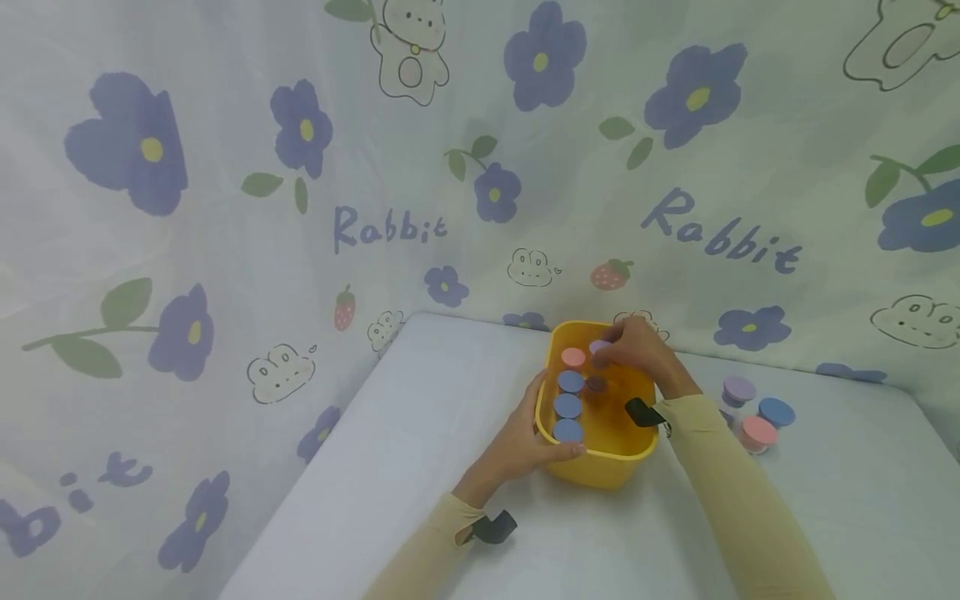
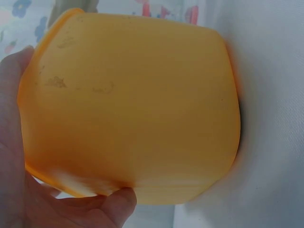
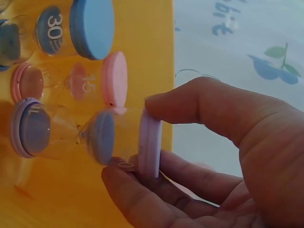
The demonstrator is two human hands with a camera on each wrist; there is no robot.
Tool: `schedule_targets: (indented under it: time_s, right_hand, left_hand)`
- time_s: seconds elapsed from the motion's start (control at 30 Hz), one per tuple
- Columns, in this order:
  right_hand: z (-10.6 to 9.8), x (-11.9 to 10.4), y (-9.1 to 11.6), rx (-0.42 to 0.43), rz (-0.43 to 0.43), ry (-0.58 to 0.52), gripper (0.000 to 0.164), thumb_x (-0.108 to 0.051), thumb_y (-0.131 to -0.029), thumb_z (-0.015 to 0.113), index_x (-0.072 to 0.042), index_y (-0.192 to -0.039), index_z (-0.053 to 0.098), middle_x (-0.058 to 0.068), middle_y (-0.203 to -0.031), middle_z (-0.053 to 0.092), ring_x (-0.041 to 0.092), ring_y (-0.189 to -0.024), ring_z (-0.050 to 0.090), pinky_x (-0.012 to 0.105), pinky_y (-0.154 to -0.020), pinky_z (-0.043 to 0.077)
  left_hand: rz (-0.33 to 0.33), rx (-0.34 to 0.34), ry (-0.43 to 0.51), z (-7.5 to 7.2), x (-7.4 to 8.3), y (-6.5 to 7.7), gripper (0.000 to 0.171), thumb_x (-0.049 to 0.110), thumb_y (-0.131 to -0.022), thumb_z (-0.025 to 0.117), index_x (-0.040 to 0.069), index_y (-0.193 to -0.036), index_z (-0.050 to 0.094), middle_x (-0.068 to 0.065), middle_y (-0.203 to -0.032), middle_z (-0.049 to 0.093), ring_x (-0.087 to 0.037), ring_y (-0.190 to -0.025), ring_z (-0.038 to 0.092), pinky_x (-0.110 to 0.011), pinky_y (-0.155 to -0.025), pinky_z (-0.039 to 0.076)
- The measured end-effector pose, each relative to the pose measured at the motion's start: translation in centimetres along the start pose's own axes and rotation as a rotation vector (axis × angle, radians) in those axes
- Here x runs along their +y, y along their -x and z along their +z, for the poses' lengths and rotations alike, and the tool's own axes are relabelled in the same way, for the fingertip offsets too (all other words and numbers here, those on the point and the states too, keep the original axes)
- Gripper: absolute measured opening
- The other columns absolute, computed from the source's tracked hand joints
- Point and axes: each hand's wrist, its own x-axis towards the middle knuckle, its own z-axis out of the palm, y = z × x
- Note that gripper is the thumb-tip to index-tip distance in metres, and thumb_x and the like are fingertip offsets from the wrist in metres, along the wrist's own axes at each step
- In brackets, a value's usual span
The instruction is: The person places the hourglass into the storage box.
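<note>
In the head view a yellow bin (image 1: 592,475) stands on the white table. My left hand (image 1: 517,446) grips its left side, thumb over the near rim; the left wrist view shows the bin's outer wall (image 2: 133,104) against those fingers. Inside the bin, my right hand (image 1: 633,342) pinches the lilac cap of a sand timer (image 3: 149,142) between thumb and fingers. Beside it are a pink sand timer (image 3: 114,80) marked 15 and a blue sand timer (image 3: 92,28) marked 30. Further blue-capped timers (image 1: 567,406) line the bin's left wall. A dark round shape (image 1: 596,383) below the right hand is unclear.
Right of the bin on the table are a lilac-capped timer (image 1: 738,390), a blue-capped timer (image 1: 776,411) and a pink-capped timer (image 1: 758,433). The right sleeve (image 1: 738,492) partly covers another item there. A printed cloth (image 1: 480,183) hangs behind the table.
</note>
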Motion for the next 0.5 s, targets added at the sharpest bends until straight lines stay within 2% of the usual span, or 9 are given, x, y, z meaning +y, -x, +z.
schedule_targets:
  time_s: [0.17,0.3,0.4,0.5]
  right_hand:
    - [0.18,-0.15,-0.14,-0.006,0.017,0.031,0.043,-0.02,-0.083,0.08,0.001,-0.117,0.066,0.02,-0.116,0.068,0.042,-0.107,0.064,0.053,-0.105,0.057]
    - [0.28,-0.14,-0.4,-0.012,0.02,0.06,0.032,-0.019,-0.082,0.081,0.0,-0.105,0.069,0.017,-0.104,0.069,0.038,-0.099,0.063,0.043,-0.09,0.06]
    - [0.37,-0.07,-0.61,-0.03,0.034,0.072,0.026,-0.018,-0.08,0.08,-0.001,-0.096,0.069,0.016,-0.097,0.069,0.034,-0.091,0.063,0.035,-0.076,0.056]
    - [0.42,-0.05,-0.7,-0.041,0.043,0.083,0.021,-0.017,-0.08,0.08,-0.002,-0.09,0.069,0.015,-0.091,0.07,0.029,-0.082,0.061,0.03,-0.067,0.051]
  left_hand:
    - [0.001,0.0,-0.001,-0.01,0.18,0.02,0.114,0.049,-0.084,0.083,0.036,-0.166,0.005,0.005,-0.166,0.034,-0.017,-0.142,0.047,-0.05,-0.121,0.044]
    - [-0.009,0.001,0.0,0.01,0.29,0.08,0.115,0.05,-0.083,0.084,0.037,-0.165,0.005,0.005,-0.166,0.034,-0.017,-0.142,0.047,-0.049,-0.121,0.044]
    - [-0.024,0.0,0.004,0.05,0.39,0.18,0.116,0.055,-0.082,0.083,0.039,-0.165,0.005,0.007,-0.165,0.035,-0.017,-0.141,0.046,-0.051,-0.121,0.043]
    - [-0.025,0.0,0.008,0.07,0.48,0.2,0.117,0.058,-0.08,0.083,0.039,-0.165,0.005,0.008,-0.164,0.035,-0.018,-0.141,0.046,-0.052,-0.121,0.044]
